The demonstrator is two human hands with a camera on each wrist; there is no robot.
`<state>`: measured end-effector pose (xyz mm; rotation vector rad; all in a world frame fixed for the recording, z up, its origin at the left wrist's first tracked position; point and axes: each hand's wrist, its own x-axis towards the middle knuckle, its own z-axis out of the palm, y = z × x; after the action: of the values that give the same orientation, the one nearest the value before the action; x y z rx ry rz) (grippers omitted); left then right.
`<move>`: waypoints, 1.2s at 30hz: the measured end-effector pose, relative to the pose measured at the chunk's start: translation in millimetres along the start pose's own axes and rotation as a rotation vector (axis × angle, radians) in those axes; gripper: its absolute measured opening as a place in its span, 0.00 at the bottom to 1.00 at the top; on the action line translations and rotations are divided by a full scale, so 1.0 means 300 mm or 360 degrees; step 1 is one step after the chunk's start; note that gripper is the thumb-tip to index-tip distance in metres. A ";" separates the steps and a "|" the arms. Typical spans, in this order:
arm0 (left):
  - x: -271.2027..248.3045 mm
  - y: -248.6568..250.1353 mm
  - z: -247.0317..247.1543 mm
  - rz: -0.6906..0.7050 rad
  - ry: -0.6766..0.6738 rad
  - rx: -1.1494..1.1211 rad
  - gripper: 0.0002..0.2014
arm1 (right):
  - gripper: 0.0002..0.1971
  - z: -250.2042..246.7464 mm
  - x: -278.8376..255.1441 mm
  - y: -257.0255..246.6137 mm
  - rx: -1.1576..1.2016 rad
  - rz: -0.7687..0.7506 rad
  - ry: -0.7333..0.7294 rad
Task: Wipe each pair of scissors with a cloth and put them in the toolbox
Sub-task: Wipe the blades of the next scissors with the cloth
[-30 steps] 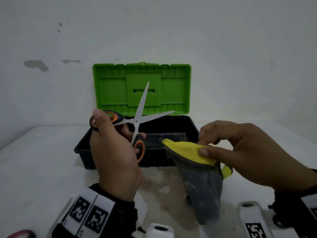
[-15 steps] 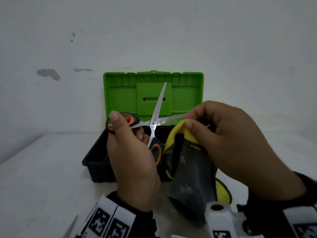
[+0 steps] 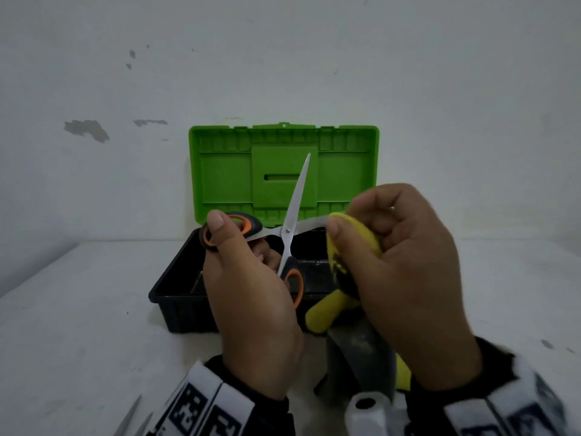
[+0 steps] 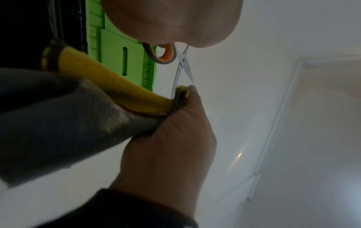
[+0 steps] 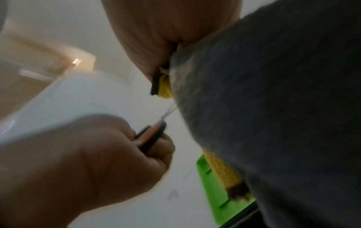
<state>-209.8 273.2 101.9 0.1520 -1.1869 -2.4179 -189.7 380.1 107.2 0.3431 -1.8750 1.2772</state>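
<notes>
Left hand (image 3: 251, 297) grips open scissors (image 3: 290, 228); right hand (image 3: 405, 278) pinches cloth (image 3: 352, 237) on blade

White tabletop (image 3: 78, 309), meeting the wall at its far edge. Open toolbox (image 3: 176, 306) resting directly on it toward the far edge, midway across, black base down, green lid (image 3: 226, 171) raised upright.

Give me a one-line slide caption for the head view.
Left hand holds open scissors while right hand pinches the cloth over one blade, above the open toolbox.
</notes>
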 end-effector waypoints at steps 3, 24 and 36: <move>-0.013 -0.007 0.001 -0.0014 -0.0040 0.0013 0.21 | 0.03 0.015 -0.017 0.005 -0.0326 -0.0265 -0.0046; -0.007 -0.008 -0.006 -0.0022 -0.0117 0.0005 0.22 | 0.05 0.012 -0.012 0.052 -0.0560 -0.0660 -0.0272; -0.013 -0.006 -0.007 -0.0016 -0.0086 0.0051 0.22 | 0.05 0.006 -0.007 0.053 -0.0590 -0.0682 -0.0062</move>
<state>-206.4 274.4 98.6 0.1030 -1.2520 -2.4267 -199.0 385.3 95.1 0.5364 -1.8932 0.6283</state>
